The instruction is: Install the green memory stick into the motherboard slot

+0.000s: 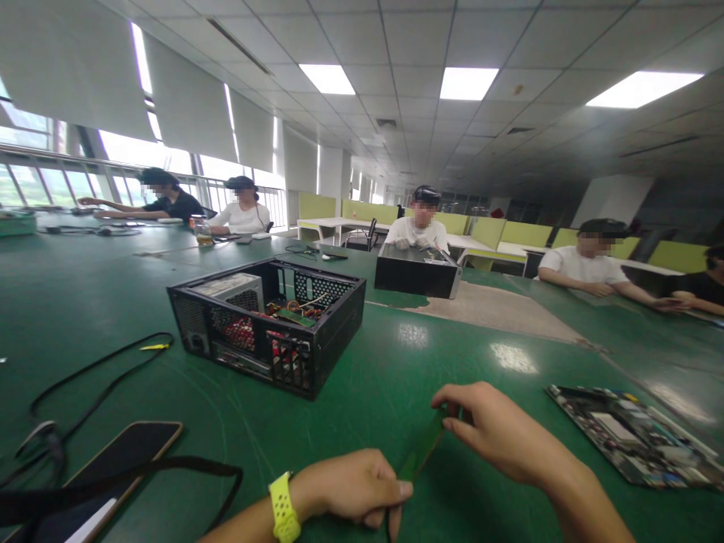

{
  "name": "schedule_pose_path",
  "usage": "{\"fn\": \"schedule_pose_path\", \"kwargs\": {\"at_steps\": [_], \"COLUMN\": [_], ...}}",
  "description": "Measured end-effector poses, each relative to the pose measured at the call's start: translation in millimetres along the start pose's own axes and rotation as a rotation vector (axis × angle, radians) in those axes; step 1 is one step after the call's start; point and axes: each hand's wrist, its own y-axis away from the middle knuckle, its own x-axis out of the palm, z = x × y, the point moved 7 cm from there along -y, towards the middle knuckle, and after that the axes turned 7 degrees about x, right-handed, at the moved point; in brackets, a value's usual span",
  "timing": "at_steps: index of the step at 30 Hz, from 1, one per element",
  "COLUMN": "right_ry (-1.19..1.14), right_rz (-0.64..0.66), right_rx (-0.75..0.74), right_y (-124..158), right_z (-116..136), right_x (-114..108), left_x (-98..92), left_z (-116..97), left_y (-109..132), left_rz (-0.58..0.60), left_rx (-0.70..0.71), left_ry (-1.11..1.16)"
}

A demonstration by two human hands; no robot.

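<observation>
A thin green RAM stick (421, 451) is held slantwise just above the table, one end in each hand. My left hand (357, 484), with a yellow watch band at the wrist, pinches its near end between thumb and fingers. At the far end, the thumb and fingertips of my right hand (489, 424) grip the stick. To the right of my right hand lies a motherboard (627, 434), flat on the table. Beyond my left hand stands an uncovered black computer case (339, 324), with a power supply and coloured wires visible inside.
On the left, a black cable (107, 388) with a yellow tag curls across the green table (226, 422). A tablet-like dark device (121, 460) lies near it, partly under a black strap (186, 464). Across the table, a person sits behind another computer case (415, 277); other people sit farther off.
</observation>
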Motion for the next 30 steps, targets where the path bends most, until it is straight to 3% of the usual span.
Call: {"fn": "schedule_pose_path", "kwargs": {"at_steps": [7, 16, 30], "right_ry": [0.008, -0.042, -0.082], "right_rz": [-0.032, -0.003, 0.018], "right_rx": [-0.022, -0.023, -0.047], "right_y": [5.5, 6.1, 6.7], "right_z": [1.5, 2.1, -0.6], "right_x": [-4.4, -4.1, -11.6], "left_x": [1.0, -2.7, -3.0], "left_z": [5.3, 4.6, 7.3], "left_y": [-3.5, -0.7, -1.6], "left_rz": [0.004, -0.027, -0.020], "left_rx": [0.014, -0.069, -0.046], "left_ry": [-0.003, -0.063, -0.081]}}
